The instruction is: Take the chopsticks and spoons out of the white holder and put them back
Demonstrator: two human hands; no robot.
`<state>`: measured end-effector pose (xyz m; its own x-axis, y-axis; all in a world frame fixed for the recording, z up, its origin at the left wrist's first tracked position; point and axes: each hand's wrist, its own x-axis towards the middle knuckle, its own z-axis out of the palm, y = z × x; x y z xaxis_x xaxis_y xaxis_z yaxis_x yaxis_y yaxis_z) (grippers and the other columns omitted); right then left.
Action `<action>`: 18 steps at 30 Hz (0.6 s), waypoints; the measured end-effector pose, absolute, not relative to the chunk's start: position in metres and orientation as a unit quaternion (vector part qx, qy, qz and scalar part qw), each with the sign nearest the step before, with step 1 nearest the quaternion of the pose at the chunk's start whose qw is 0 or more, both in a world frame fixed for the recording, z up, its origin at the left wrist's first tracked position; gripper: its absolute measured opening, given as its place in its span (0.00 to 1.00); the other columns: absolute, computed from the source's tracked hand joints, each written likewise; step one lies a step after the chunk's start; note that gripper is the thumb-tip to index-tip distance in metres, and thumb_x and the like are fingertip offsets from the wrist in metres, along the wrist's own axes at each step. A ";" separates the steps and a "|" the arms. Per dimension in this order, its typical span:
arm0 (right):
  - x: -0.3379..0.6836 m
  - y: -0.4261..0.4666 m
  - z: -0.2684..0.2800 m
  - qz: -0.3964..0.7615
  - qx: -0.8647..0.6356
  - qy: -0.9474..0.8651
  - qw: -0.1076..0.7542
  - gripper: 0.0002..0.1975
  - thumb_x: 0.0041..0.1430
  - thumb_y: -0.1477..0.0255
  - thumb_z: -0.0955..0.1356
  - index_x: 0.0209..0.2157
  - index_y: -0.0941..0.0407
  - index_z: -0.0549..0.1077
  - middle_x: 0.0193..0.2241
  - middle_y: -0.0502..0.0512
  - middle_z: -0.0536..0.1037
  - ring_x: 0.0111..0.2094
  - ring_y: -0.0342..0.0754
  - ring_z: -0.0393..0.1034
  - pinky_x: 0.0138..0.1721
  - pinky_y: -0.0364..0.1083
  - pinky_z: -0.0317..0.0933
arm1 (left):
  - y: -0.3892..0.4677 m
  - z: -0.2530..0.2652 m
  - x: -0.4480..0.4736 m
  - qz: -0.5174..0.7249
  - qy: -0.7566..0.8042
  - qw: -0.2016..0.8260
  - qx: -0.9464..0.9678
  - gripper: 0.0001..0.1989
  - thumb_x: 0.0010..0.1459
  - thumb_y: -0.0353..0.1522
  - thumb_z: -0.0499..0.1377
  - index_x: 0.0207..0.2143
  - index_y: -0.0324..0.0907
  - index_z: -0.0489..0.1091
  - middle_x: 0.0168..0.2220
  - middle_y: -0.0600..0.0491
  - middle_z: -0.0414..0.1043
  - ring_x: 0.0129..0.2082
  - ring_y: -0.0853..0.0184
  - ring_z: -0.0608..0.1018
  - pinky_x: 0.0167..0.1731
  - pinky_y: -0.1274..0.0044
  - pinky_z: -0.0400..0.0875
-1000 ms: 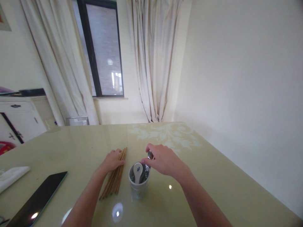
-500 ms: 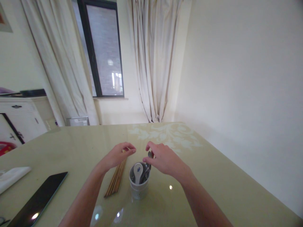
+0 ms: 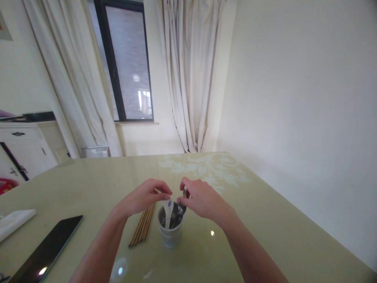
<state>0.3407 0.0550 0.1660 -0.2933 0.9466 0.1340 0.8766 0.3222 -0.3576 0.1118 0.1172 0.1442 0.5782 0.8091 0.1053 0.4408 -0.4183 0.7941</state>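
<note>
A pale utensil holder stands upright on the table, with a white ceramic soup spoon and metal spoons leaning in it. My left hand pinches the upper end of the ceramic spoon, which has a small blue mark, between thumb and fingers. At the holder's right rim, the curled fingers of my right hand close on a metal spoon; part of it is hidden by them. Several wooden chopsticks lie in a bundle left of the holder, their far ends behind my left hand.
A black flat device lies at the front left, with a white object beyond it. The glossy greenish table reaches the wall on the right. Curtains and a window stand behind it.
My left hand has come down and right onto the ceramic spoon, which now stands more upright and slightly turned. My right hand has stayed almost in place at the metal spoons.
</note>
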 end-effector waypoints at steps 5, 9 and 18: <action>0.340 0.056 0.165 0.100 -0.571 -0.800 0.155 0.14 0.61 0.66 0.73 0.47 0.53 0.74 0.37 0.54 0.82 0.39 0.52 0.75 0.34 0.45 0.53 | 0.131 0.135 0.085 0.432 0.424 0.428 0.671 0.18 0.54 0.49 0.67 0.36 0.44 0.79 0.34 0.51 0.81 0.38 0.61 0.79 0.42 0.72 0.76; 0.338 0.055 0.165 0.116 -0.558 -0.805 0.168 0.13 0.60 0.70 0.73 0.47 0.55 0.74 0.37 0.54 0.81 0.38 0.51 0.73 0.35 0.45 0.54 | 0.155 0.103 0.059 0.461 0.501 0.406 0.609 0.22 0.47 0.49 0.69 0.36 0.42 0.81 0.34 0.50 0.82 0.36 0.61 0.80 0.40 0.71 0.76; 0.336 0.057 0.166 0.130 -0.548 -0.797 0.218 0.13 0.56 0.80 0.74 0.43 0.56 0.73 0.44 0.54 0.75 0.33 0.44 0.71 0.38 0.43 0.59 | 0.182 0.037 0.039 0.318 0.651 0.238 0.647 0.07 0.46 0.37 0.65 0.25 0.44 0.80 0.27 0.49 0.83 0.35 0.55 0.83 0.38 0.70 0.72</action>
